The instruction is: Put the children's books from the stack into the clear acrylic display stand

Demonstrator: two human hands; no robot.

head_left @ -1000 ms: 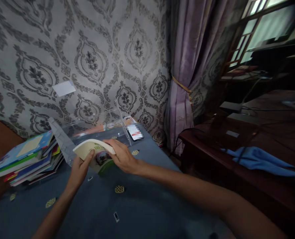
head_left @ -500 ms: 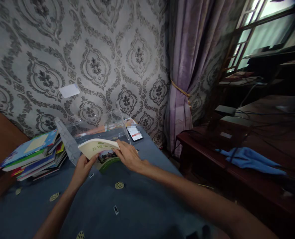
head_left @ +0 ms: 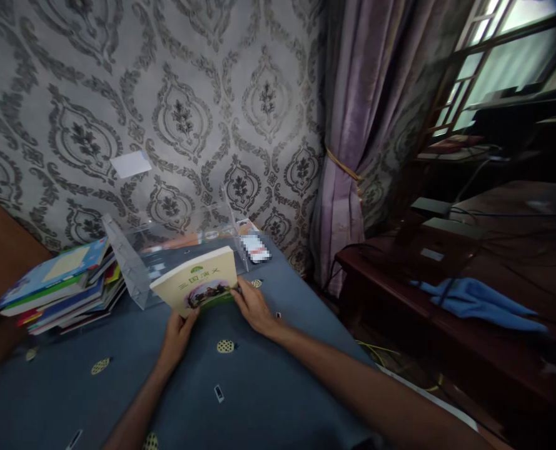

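Book, cream cover with green foot, tilted over the desk; left hand grasping its lower left, right hand grasping its right side. Clear rack, close behind, between book and far edge. Pile of books, toward far left corner, against or just beside the rack. Phone, near far right corner, right of rack.
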